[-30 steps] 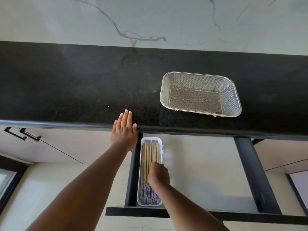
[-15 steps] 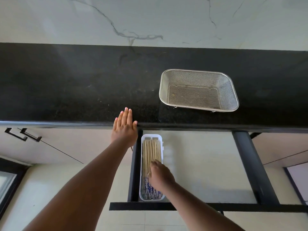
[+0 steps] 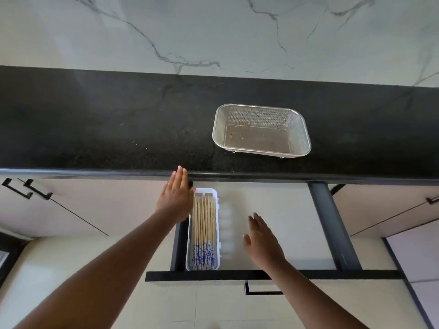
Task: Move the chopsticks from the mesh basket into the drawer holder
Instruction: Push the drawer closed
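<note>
Step in hand, as judged: transfer complete, closing of the drawer pending. The mesh basket (image 3: 261, 130) sits on the black desk (image 3: 95, 129), well beyond both hands and to the right of the left hand; no chopsticks show in it, only a few specks on its floor.

Chopsticks (image 3: 203, 231): a bundle lying flat and parallel in the white holder (image 3: 215, 193), patterned blue-and-white ends toward the person, plain tips toward the desk edge. The holder stands at the left side of the open drawer (image 3: 273, 274), between the two hands, just beside the left hand.

Doing the step well, as judged: press the drawer front squarely, near its middle or by the handle (image 3: 262, 290) below the right wrist, so the drawer runs straight on its rails. A slow push keeps the bundle from sliding lengthwise in the holder. The left hand needs to clear the drawer's side rail first, or the fingers risk a pinch under the desk edge.

Left hand (image 3: 175, 198): open, fingers straight and together, palm down, fingertips at the desk's front edge, heel over the drawer's left rail, holding nothing. Arm extended forward from lower left.

Right hand (image 3: 262, 243): open, fingers loosely spread, empty, hovering over the bare drawer floor to the right of the holder, apart from it.
</note>
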{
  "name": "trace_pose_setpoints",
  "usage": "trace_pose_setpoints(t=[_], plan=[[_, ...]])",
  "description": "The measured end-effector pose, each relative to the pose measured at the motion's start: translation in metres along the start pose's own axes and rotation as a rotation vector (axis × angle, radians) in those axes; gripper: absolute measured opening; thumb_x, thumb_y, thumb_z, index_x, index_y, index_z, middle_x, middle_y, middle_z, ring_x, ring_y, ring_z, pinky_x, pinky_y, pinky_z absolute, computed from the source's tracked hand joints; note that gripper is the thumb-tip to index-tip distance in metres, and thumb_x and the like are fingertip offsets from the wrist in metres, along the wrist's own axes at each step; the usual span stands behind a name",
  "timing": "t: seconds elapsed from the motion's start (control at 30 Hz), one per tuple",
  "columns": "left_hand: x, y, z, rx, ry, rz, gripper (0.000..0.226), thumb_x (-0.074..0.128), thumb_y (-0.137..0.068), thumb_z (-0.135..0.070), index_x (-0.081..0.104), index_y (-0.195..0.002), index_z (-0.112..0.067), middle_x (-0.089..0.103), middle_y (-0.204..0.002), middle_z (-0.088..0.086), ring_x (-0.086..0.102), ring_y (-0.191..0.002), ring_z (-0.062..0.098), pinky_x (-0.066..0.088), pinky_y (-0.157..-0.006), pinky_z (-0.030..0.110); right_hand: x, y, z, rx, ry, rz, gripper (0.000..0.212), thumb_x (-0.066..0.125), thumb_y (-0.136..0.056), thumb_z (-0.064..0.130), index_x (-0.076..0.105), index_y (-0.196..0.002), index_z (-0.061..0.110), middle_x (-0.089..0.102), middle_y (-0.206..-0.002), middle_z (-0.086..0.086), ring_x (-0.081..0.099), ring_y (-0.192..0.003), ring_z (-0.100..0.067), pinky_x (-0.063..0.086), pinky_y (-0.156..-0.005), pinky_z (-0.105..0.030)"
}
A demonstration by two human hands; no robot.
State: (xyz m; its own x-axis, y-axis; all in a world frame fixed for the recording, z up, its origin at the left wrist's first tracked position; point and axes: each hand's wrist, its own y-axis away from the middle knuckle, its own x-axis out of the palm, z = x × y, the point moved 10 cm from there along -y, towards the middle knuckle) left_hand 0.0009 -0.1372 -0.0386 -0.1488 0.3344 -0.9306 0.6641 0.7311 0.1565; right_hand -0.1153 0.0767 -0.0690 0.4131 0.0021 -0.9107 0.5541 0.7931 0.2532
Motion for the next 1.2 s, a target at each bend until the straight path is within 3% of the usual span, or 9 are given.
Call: trace_pose_setpoints(t=[0.13, 0.3, 0.47, 0.63, 0.8, 0.87, 0.97, 1.03, 1.2], plan=[[0.011, 0.068, -0.047, 0.134, 0.095, 0.013, 0.064, 0.021, -0.101, -0.042, -0.009, -0.151, -0.014, -0.020, -0.153, -0.001, -0.018, -0.143, 0.015, -0.003, -0.118, 0.034, -0.018, 0.026, -0.010, -0.053, -0.009, -0.038, 0.059, 0.038, -0.101, 0.031, 0.019, -0.152, 0.009, 0.010, -0.162, -0.006, 0.012, -0.149, -0.018, 0.019, -0.117, -0.028], [0.057, 0.157, -0.071, 0.199, 0.127, 0.119, 0.068, 0.004, -0.091, -0.057, -0.017, -0.147, -0.023, -0.023, -0.154, -0.006, -0.025, -0.141, 0.009, -0.011, -0.115, 0.028, -0.026, 0.066, -0.019, -0.186, -0.016, -0.052, 0.084, 0.023, -0.086, 0.065, 0.020, -0.153, 0.015, 0.006, -0.163, 0.002, 0.011, -0.149, -0.011, 0.021, -0.116, -0.025], [0.105, 0.199, -0.068, 0.202, 0.023, 0.143, 0.073, -0.007, -0.085, -0.061, -0.013, -0.148, -0.025, -0.018, -0.156, -0.008, -0.022, -0.143, 0.010, -0.011, -0.118, 0.029, -0.013, 0.097, -0.034, -0.275, 0.007, 0.002, 0.073, 0.048, -0.095, 0.047, 0.015, -0.154, 0.018, 0.000, -0.162, 0.005, 0.008, -0.149, -0.011, 0.013, -0.115, -0.021], [0.109, 0.207, -0.057, 0.146, -0.166, 0.181, 0.066, 0.007, -0.098, -0.049, 0.013, -0.151, -0.010, 0.027, -0.155, 0.008, 0.026, -0.141, 0.023, 0.002, -0.113, 0.030, -0.018, 0.102, -0.044, -0.237, 0.035, -0.046, 0.061, 0.046, -0.099, 0.037, 0.025, -0.152, 0.016, 0.016, -0.161, -0.001, 0.021, -0.147, -0.015, 0.024, -0.115, -0.026], [0.107, 0.201, -0.065, 0.187, -0.201, 0.132, 0.069, 0.028, -0.091, -0.045, 0.026, -0.147, -0.006, 0.037, -0.150, 0.013, 0.037, -0.137, 0.027, 0.031, -0.111, 0.041, -0.022, 0.096, -0.039, -0.258, 0.095, -0.119, 0.053, 0.064, -0.089, 0.025, 0.048, -0.138, 0.011, 0.046, -0.146, -0.008, 0.047, -0.132, -0.026, 0.043, -0.103, -0.036], [0.107, 0.197, -0.067, 0.177, -0.200, 0.156, 0.070, 0.032, -0.090, -0.043, 0.023, -0.148, -0.005, 0.025, -0.155, 0.014, 0.028, -0.141, 0.029, 0.025, -0.110, 0.045, -0.026, 0.093, -0.039, -0.251, 0.120, -0.170, 0.047, 0.077, -0.077, 0.023, 0.061, -0.120, 0.011, 0.061, -0.124, -0.008, 0.063, -0.105, -0.028, 0.056, -0.079, -0.036], [0.103, 0.188, -0.074, 0.187, -0.193, 0.148, 0.070, 0.030, -0.099, -0.037, -0.009, -0.149, -0.008, -0.019, -0.153, 0.007, -0.012, -0.145, 0.026, -0.005, -0.115, 0.037, -0.030, 0.088, -0.038, -0.206, 0.140, -0.197, 0.040, 0.087, -0.062, 0.022, 0.064, -0.094, 0.012, 0.062, -0.093, -0.005, 0.062, -0.073, -0.024, 0.052, -0.050, -0.031], [0.101, 0.179, -0.073, 0.173, -0.188, 0.125, 0.070, 0.028, -0.100, -0.037, -0.016, -0.148, -0.010, -0.028, -0.150, 0.005, -0.021, -0.143, 0.023, -0.010, -0.115, 0.036, -0.032, 0.084, -0.035, -0.197, 0.154, -0.219, 0.038, 0.088, -0.061, 0.022, 0.062, -0.085, 0.012, 0.059, -0.082, -0.003, 0.059, -0.066, -0.023, 0.046, -0.045, -0.028], [0.098, 0.169, -0.069, 0.171, -0.169, 0.142, 0.069, 0.029, -0.100, -0.035, -0.016, -0.149, -0.013, -0.025, -0.153, 0.003, -0.023, -0.142, 0.019, -0.011, -0.114, 0.034, -0.034, 0.069, -0.031, -0.159, 0.207, -0.247, 0.043, 0.093, -0.046, 0.012, 0.054, -0.064, 0.015, 0.054, -0.055, 0.003, 0.052, -0.044, -0.015, 0.021, -0.041, -0.021]])
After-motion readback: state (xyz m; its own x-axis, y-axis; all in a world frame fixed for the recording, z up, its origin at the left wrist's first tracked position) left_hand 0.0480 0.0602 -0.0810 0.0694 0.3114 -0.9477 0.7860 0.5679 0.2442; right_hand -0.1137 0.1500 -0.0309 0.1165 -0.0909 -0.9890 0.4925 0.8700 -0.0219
